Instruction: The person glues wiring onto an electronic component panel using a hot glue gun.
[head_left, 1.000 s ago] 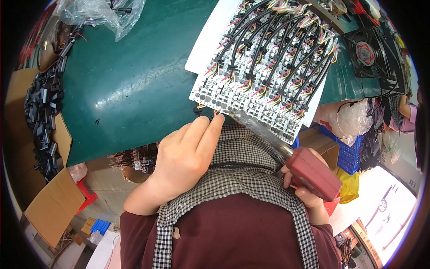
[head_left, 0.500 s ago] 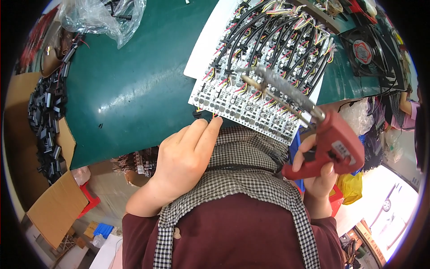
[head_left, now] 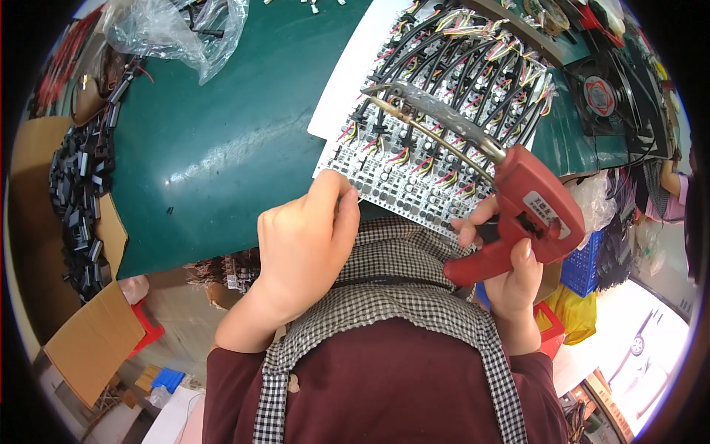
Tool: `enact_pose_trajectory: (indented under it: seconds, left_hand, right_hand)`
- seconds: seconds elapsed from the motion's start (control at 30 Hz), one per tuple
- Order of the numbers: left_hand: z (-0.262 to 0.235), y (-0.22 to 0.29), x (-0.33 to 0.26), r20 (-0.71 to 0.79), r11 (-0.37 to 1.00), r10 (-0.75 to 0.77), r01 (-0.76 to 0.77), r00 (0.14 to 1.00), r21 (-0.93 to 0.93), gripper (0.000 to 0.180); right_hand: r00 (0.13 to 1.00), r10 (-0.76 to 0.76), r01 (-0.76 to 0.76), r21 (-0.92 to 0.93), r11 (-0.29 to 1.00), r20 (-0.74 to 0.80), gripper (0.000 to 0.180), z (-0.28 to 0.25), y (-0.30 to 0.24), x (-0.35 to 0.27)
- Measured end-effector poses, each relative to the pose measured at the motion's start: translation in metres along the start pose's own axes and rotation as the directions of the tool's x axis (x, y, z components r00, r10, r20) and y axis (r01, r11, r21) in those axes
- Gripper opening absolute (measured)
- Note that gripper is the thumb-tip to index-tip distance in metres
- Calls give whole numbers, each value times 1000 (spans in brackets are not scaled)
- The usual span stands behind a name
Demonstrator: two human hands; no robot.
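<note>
My right hand is wrapped round the grip of a red soldering gun. Its metal barrel and thin feed tube slant up and left over a white circuit board panel, with the tip above the board. Rows of black cables with red, yellow and white wire ends lie across this panel. At its near left corner my left hand is closed in a pinch, fingertips touching or just over the edge. What lies between those fingers is hidden.
The board and a white sheet lie on a green table. A clear plastic bag is at the back left. Left of the table stands a cardboard box with black parts. A black fan stands at the back right.
The soldering gun has moved left and slightly up, its tip now farther left over the board. My left hand has risen to the board's corner, covering the coloured wires seen at its fingertips.
</note>
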State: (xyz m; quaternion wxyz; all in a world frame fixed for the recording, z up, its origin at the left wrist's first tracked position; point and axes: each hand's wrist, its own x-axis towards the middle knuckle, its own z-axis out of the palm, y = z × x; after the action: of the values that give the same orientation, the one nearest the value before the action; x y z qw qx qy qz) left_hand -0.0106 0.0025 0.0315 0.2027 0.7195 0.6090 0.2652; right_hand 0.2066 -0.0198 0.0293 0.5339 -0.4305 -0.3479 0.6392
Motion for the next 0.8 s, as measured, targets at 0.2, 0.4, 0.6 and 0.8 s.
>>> enact_pose_trajectory:
  seconds: [0.2, 0.4, 0.6, 0.8]
  left_hand:
    - [5, -5, -11, 97, 913, -281, 298, 955, -279, 6]
    - [1, -30, -22, -30, 947, 69, -75, 997, -313, 12]
    - [0, -48, -19, 37, 874, 468, -456, 883, -170, 29]
    - [18, -50, -17, -188, 714, 700, -670, 689, 204, 31]
  right_hand:
    - [999, -26, 24, -80, 997, -33, 69, 2, 2, -1]
    - [999, -20, 18, -56, 998, -37, 73, -4, 4, -3]
    - [998, -37, 43, -145, 988, 48, 68, -3, 0, -5]
    - [997, -65, 72, -195, 978, 41, 66, -7, -3, -17]
